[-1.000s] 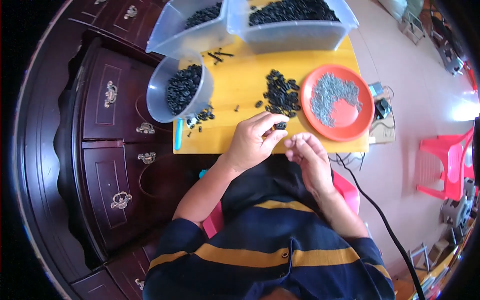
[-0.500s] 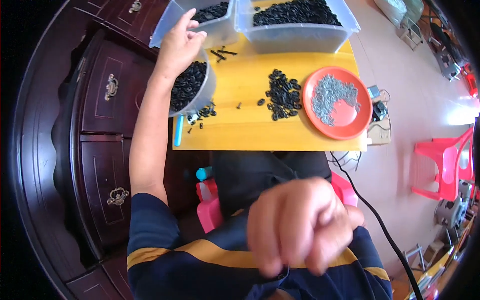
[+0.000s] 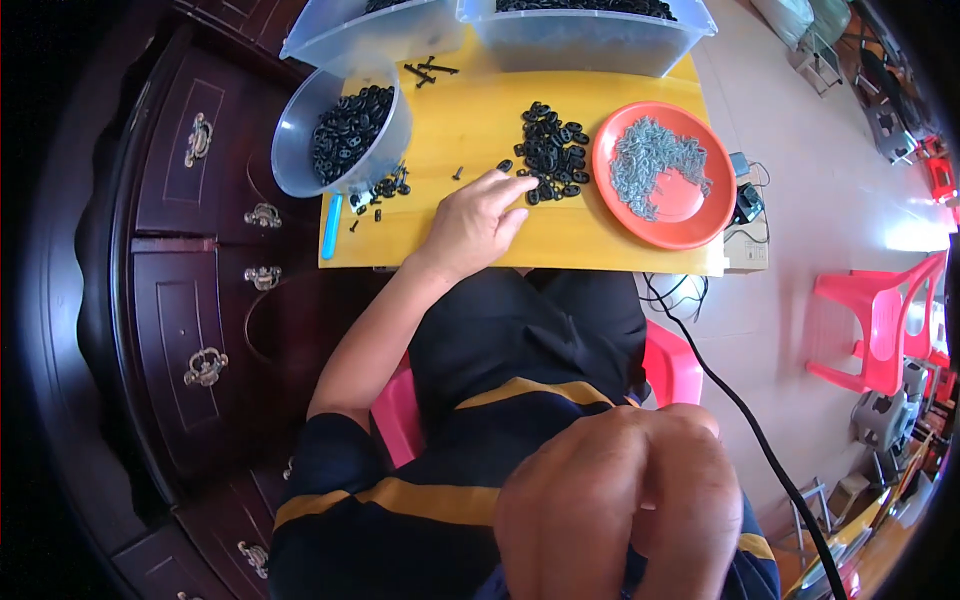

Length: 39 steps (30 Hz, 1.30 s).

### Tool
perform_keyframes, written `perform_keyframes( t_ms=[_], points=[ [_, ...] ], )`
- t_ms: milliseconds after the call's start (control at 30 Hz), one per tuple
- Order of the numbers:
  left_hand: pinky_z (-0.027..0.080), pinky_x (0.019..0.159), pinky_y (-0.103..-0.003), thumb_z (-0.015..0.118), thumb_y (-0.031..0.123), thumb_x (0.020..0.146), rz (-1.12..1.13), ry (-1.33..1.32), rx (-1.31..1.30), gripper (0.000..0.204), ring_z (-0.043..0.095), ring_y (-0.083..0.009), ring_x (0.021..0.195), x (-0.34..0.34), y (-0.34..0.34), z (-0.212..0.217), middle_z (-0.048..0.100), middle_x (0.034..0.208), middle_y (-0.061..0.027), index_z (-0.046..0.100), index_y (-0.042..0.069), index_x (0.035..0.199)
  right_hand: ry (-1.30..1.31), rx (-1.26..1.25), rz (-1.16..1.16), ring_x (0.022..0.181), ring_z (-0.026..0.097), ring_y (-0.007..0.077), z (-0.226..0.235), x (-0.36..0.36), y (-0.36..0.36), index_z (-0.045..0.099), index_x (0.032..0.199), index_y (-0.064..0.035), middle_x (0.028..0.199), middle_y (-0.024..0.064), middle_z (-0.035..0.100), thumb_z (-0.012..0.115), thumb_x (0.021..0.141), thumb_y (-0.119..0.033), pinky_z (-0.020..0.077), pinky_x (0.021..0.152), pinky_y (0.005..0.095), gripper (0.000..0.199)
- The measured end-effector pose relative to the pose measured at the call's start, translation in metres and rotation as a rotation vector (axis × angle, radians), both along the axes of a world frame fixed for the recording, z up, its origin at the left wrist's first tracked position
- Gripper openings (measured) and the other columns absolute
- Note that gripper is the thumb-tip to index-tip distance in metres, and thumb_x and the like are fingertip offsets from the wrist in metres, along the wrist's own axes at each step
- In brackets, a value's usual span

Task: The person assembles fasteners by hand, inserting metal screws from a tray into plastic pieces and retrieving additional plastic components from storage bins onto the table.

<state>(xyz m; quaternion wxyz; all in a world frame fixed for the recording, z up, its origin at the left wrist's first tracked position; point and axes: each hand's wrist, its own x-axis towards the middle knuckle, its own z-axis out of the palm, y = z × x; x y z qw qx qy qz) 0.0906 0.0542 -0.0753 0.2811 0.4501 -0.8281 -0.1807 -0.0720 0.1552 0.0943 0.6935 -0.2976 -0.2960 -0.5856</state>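
My left hand (image 3: pixel 478 225) reaches over the yellow table to a loose pile of small black oval pieces with holes (image 3: pixel 555 150). Its fingers are stretched out, thumb apart, the fingertips at the pile's near left edge, and nothing shows in them. Close to the camera, large in front of my chest, is my right hand (image 3: pixel 610 490), its fingers curled down. Whatever it may hold is hidden. Right of the pile stands a red plate (image 3: pixel 683 238) with many small silver screws (image 3: pixel 645 155). A single small dark screw (image 3: pixel 457 173) lies left of the pile.
A clear round tub (image 3: pixel 385 140) of black pieces stands at the table's left, with loose pieces and a blue stick (image 3: pixel 332 228) beside it. Two clear bins (image 3: pixel 590 45) stand at the back, near several long black screws (image 3: pixel 430 70). A black cable (image 3: pixel 740 420) runs at right.
My left hand has come back from above the tub and left bin to the pile of black pieces. My right hand has moved lower in the picture. The whole view has shifted slightly.
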Motion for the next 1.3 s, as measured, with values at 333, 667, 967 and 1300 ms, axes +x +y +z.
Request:
perform_keyframes(
  t_ms=[333,667,967,1300],
  points=[
    [0.055,0.077,-0.039,0.070,0.013,0.088,0.054,-0.101,-0.147,0.021,0.067,-0.0294,0.088,-0.013,0.012,-0.015,0.066,0.097,-0.0079,0.072,0.009,0.109,0.230,-0.048,0.403,0.073,0.068,0.0231,-0.037,-0.042,0.058,0.071,0.102,0.0001,0.095,0.0148,0.065,0.069,0.095,-0.012,0.0535,0.060,0.0295,0.014],
    [0.054,0.083,-0.039,0.070,0.017,0.087,0.172,-0.188,-0.234,0.022,0.067,-0.0293,0.096,-0.022,0.023,-0.025,0.068,0.103,-0.0090,0.073,0.009,0.108,0.089,-0.070,0.788,0.084,0.066,0.0264,0.009,-0.070,0.099,0.069,0.106,0.0065,0.094,0.0156,0.066,0.060,0.099,-0.017,0.0510,0.073,0.0341,0.026],
    [0.052,0.087,-0.040,0.078,0.027,0.083,0.199,-0.218,-0.324,0.030,0.065,-0.0308,0.098,-0.050,0.022,-0.031,0.066,0.101,-0.0103,0.074,0.010,0.107,0.327,-0.193,0.581,0.077,0.064,0.0285,-0.019,-0.073,0.122,0.069,0.093,0.0009,0.088,0.0133,0.065,0.058,0.093,-0.007,0.0487,0.069,0.0384,0.014],
    [0.053,0.084,-0.043,0.074,0.018,0.083,0.207,-0.188,-0.270,0.014,0.065,-0.0322,0.094,-0.045,0.009,-0.035,0.069,0.095,-0.0098,0.076,0.009,0.094,1.017,0.489,0.094,0.079,0.063,0.0090,-0.154,-0.038,0.025,0.065,0.102,-0.0071,0.095,0.0020,0.067,0.061,0.096,-0.008,0.0528,0.077,0.0225,0.008]
  ],
)
